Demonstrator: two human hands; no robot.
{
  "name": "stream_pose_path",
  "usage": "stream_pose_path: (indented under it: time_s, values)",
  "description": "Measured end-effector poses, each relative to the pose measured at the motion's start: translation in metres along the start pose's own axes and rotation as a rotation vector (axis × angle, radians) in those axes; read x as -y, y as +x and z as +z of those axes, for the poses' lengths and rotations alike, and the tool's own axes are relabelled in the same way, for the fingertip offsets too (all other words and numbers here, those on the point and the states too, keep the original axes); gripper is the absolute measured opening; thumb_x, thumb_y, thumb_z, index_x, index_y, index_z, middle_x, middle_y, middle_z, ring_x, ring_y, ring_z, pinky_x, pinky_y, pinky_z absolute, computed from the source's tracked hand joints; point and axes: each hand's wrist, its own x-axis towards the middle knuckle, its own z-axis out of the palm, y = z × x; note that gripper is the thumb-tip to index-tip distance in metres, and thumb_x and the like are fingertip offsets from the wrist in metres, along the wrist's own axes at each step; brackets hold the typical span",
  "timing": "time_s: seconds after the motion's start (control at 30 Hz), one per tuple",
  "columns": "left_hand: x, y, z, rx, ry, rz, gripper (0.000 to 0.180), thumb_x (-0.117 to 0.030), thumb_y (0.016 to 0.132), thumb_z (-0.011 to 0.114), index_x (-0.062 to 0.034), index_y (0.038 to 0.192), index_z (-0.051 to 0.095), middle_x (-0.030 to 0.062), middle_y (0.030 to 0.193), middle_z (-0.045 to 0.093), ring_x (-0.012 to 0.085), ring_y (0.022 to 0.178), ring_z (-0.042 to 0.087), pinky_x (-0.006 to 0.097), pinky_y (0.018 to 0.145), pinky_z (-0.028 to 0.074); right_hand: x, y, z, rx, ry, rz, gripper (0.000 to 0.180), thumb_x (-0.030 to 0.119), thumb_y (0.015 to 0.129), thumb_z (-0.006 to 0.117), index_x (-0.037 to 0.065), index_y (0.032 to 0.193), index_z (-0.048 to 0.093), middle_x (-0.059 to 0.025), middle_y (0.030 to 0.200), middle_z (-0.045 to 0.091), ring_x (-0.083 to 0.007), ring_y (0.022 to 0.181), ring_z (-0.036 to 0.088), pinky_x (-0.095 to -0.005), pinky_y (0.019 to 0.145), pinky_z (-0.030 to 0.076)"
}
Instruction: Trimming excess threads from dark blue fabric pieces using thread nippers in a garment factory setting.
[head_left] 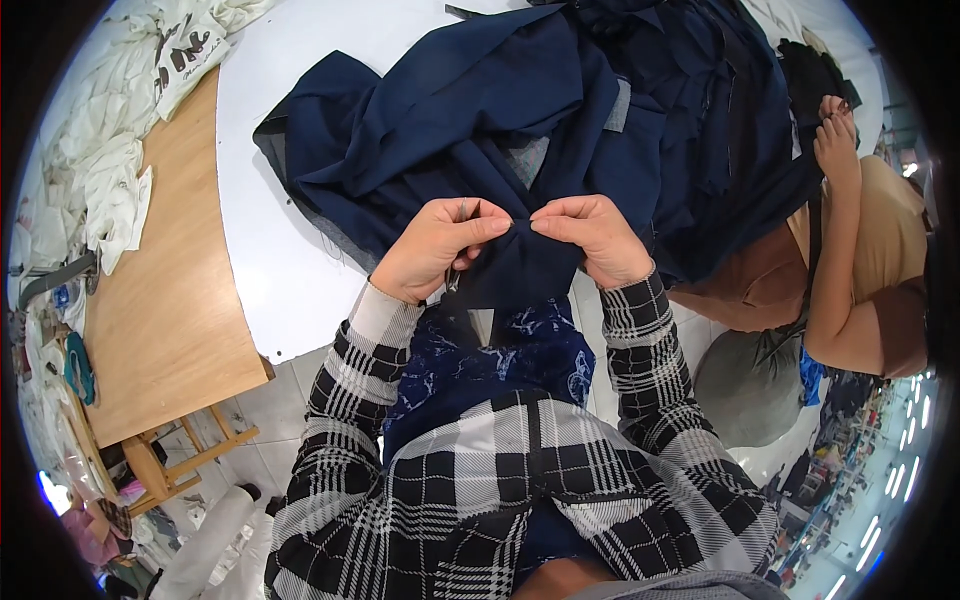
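Navy blue cloth is pinched between my two hands in front of my body. My left hand grips its upper edge between thumb and forefinger; a thin metal piece shows at its fingers, too small to name. Close beside it, my right hand pinches the same edge with thumb and forefinger. Below the hands the cloth hangs over my lap. Beyond them lies a large heap of navy garments, with a grey patch of lining showing among the folds.
The heap rests on a white tabletop. To the left stands a wooden table with white cloth pieces piled along it. At the right sits another person, whose hands are at dark cloth. A round grey seat stands nearby.
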Motion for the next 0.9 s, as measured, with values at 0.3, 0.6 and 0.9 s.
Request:
stream_pose_path:
  time_s: [0.3,0.6,0.9]
  values:
    - [-0.0022,-0.0031,0.0006,0.023,0.042,0.049,0.011,-0.011,0.081,0.066,-0.0035,0.089,0.063,-0.0053,0.072,0.056,-0.0005,0.054,0.042,0.013,0.047,0.031,-0.003,0.0017,-0.001,-0.002,0.046,-0.031,0.016,0.008,0.08,0.065,-0.003,0.091,0.067,-0.007,0.084,0.066,-0.0102,0.079,0.061,-0.0204,0.075,0.046]
    - [-0.0049,-0.0077,0.0035,-0.03,0.094,0.133,0.012,-0.009,0.08,0.066,-0.0037,0.09,0.062,-0.0049,0.072,0.056,-0.0004,0.053,0.041,0.013,0.047,0.03,0.0007,-0.0005,0.0036,-0.011,0.01,-0.064,0.016,0.007,0.079,0.066,-0.003,0.091,0.066,-0.0061,0.082,0.066,-0.0095,0.077,0.06,-0.0198,0.073,0.046]
    - [-0.0058,-0.0099,0.0023,-0.024,0.07,0.141,0.011,-0.009,0.081,0.066,-0.0037,0.09,0.062,-0.0051,0.072,0.055,-0.0003,0.053,0.04,0.014,0.047,0.03,0.0009,-0.0003,0.0071,-0.011,0.006,-0.063,0.016,0.007,0.079,0.067,-0.004,0.09,0.067,-0.0064,0.081,0.066,-0.0093,0.076,0.061,-0.0197,0.073,0.046]
